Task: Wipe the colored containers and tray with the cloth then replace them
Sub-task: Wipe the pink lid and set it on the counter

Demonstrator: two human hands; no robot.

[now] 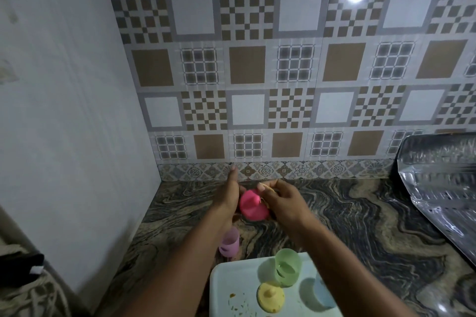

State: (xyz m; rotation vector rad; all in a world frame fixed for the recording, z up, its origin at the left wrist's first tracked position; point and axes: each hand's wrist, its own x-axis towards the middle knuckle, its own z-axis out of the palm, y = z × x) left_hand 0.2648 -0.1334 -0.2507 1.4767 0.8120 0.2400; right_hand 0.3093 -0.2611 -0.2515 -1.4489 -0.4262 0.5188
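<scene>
Tray (219, 291): just one, pale plastic, flat with rounded corners, right at the bottom edge, a few brown crumbs (238, 304) on it
Right hand (282, 201): fingertips pinched tight on a thin yellowish scrap (266, 186), too small to say what it's made of, right at the pink one's top
Left hand (228, 194): cups the pink one's left side, thumb over it, one finger poking straight at the wall
Pink container (253, 206): one, smooth opaque plastic, rounded with a little knob; sits between both hands above the back of the counter; tilted, knob end up and toward the right hand, long axis honestly hard to call
Purple container (229, 242): one, translucent cylinder, on the counter just left of the tray, half behind the left forearm
On the tray: three pieces. Green container (287, 266) translucent, mouth up; yellow lid (271, 296) domed, knob up; blue container (323, 293) mostly behind the right forearm
Counter (360, 213): glossy swirly stone
Foil sheet (438, 188): one, crinkled, far right
</scene>
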